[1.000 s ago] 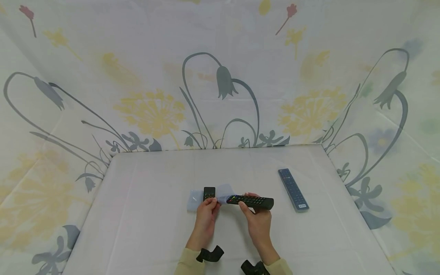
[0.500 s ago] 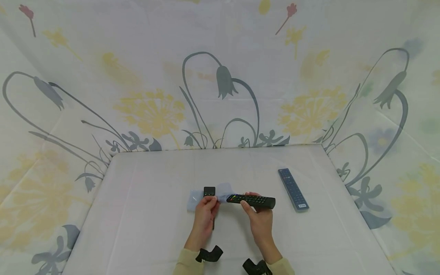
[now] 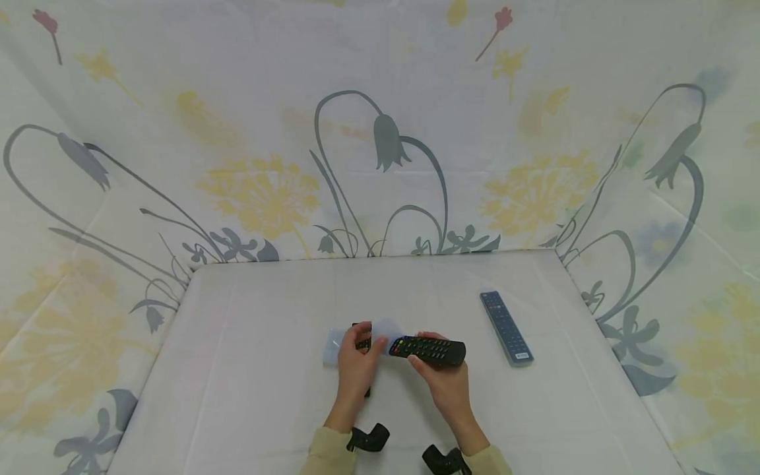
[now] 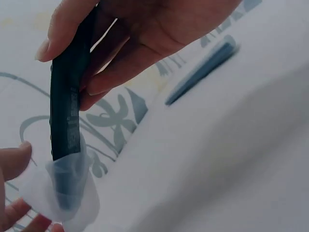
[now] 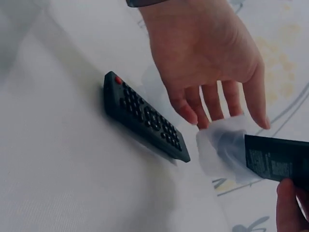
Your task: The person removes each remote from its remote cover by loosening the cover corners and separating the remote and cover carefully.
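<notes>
We see a long black plastic remote control (image 3: 436,353), its face studded with small buttons, tilted above the white table (image 3: 267,316). The right hand's (image 3: 448,384) thumb and fingers clamp it; a crumpled translucent plastic sleeve (image 3: 387,328) covers one end, beside the left hand's (image 3: 356,368) parted fingers.

1. Held remote (image 3: 436,351) in right hand (image 3: 449,386), above table (image 3: 255,369); its left end inside sleeve (image 3: 388,328).
2. Left hand (image 3: 356,373) at sleeve, left of held remote.
3. Second remote (image 5: 145,118) on table, beneath left hand and partly hidden by it in head view.
4. Flat film (image 3: 335,344) on table, at second remote's left; any overlap unclear.
5. Third remote (image 3: 506,328) on table, right of held remote, well apart, far end angled left.
6. Backdrop (image 3: 380,53) behind table and along both sides.
</notes>
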Tool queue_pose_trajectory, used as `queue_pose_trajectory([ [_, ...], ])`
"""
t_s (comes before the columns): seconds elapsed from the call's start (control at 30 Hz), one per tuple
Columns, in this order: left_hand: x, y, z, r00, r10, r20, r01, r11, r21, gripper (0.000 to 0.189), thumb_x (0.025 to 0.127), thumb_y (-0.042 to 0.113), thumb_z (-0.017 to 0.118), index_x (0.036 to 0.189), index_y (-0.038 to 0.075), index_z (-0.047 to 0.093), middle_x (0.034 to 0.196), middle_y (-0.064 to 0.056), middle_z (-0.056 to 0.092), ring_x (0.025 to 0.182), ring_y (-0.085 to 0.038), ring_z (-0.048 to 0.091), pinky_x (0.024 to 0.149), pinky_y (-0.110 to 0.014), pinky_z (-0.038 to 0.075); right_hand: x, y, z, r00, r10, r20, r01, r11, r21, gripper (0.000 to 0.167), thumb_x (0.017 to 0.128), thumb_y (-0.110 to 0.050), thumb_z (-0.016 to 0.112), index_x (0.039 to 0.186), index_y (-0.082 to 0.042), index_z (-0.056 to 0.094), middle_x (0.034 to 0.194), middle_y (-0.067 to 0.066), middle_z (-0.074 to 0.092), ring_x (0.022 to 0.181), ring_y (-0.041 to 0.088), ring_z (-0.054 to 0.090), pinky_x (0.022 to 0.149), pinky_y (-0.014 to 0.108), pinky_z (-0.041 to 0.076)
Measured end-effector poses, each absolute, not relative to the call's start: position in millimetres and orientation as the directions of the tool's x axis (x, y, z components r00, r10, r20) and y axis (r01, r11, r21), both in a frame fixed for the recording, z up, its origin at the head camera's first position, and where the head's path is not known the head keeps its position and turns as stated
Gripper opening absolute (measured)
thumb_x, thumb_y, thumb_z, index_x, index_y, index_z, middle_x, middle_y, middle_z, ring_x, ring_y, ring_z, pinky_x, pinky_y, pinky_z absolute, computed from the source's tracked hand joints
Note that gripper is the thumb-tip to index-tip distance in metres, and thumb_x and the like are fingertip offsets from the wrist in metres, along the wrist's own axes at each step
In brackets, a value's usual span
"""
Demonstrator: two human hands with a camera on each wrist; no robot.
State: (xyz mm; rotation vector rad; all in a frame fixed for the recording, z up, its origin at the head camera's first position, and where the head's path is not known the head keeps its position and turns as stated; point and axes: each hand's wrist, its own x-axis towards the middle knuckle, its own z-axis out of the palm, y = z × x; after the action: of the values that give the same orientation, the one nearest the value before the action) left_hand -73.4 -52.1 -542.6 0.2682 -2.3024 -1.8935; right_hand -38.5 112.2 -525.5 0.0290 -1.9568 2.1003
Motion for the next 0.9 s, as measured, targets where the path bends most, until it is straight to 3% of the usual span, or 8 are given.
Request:
queue_pose_trajectory([
  [0.2, -76.1, -51.1, -539.5, -0.979, -0.184, -0.088, -0.134, 0.255, 0.958, 0.045, 0.081, 0.031, 0.084, 0.114, 0.003, 0.069, 0.096, -0.007, 0.066, 0.079, -0.016, 0.052, 0.066, -0.031, 0.045, -37.6, 114.2, -525.7, -0.974, 0.106, 0.201, -0.211, -0.090, -0.973, 0.049, 0.080, 0.010, 0.077, 0.125, 0.009, 0.058, 0.125, 0.029, 0.061, 0.111, 0.010, 0.064, 0.088, 0.026, 0.052],
  [0.4, -76.8, -49.7, -539.8, -0.977, -0.205, -0.062, -0.117, 0.267, 0.957, 0.038, 0.079, 0.026, 0.085, 0.104, 0.002, 0.071, 0.088, -0.005, 0.064, 0.077, -0.016, 0.049, 0.066, -0.032, 0.042, -36.9, 117.0, -526.9, -0.980, 0.046, 0.195, -0.199, -0.113, -0.974, 0.051, 0.082, 0.011, 0.074, 0.129, 0.009, 0.054, 0.129, 0.030, 0.058, 0.115, 0.009, 0.062, 0.090, 0.024, 0.051],
  [0.63, -77.5, -47.0, -538.3, -0.964, -0.259, -0.068, -0.134, 0.248, 0.959, 0.027, 0.077, 0.024, 0.087, 0.081, 0.007, 0.066, 0.069, 0.002, 0.056, 0.066, -0.013, 0.049, 0.058, -0.028, 0.041, -37.7, 116.3, -528.3, -0.973, 0.019, 0.231, -0.232, -0.104, -0.967, 0.046, 0.084, 0.011, 0.073, 0.127, 0.006, 0.058, 0.127, 0.028, 0.060, 0.116, 0.016, 0.062, 0.089, 0.022, 0.051],
  [0.9, -77.4, -48.8, -538.7, -0.953, -0.295, -0.075, -0.148, 0.234, 0.961, 0.028, 0.077, 0.016, 0.085, 0.077, 0.009, 0.059, 0.061, 0.005, 0.046, 0.057, -0.011, 0.041, 0.051, -0.026, 0.033, -37.7, 118.3, -528.9, -0.977, 0.006, 0.213, -0.213, -0.117, -0.970, 0.044, 0.085, 0.010, 0.072, 0.126, 0.006, 0.058, 0.126, 0.028, 0.061, 0.116, 0.016, 0.062, 0.091, 0.024, 0.050],
])
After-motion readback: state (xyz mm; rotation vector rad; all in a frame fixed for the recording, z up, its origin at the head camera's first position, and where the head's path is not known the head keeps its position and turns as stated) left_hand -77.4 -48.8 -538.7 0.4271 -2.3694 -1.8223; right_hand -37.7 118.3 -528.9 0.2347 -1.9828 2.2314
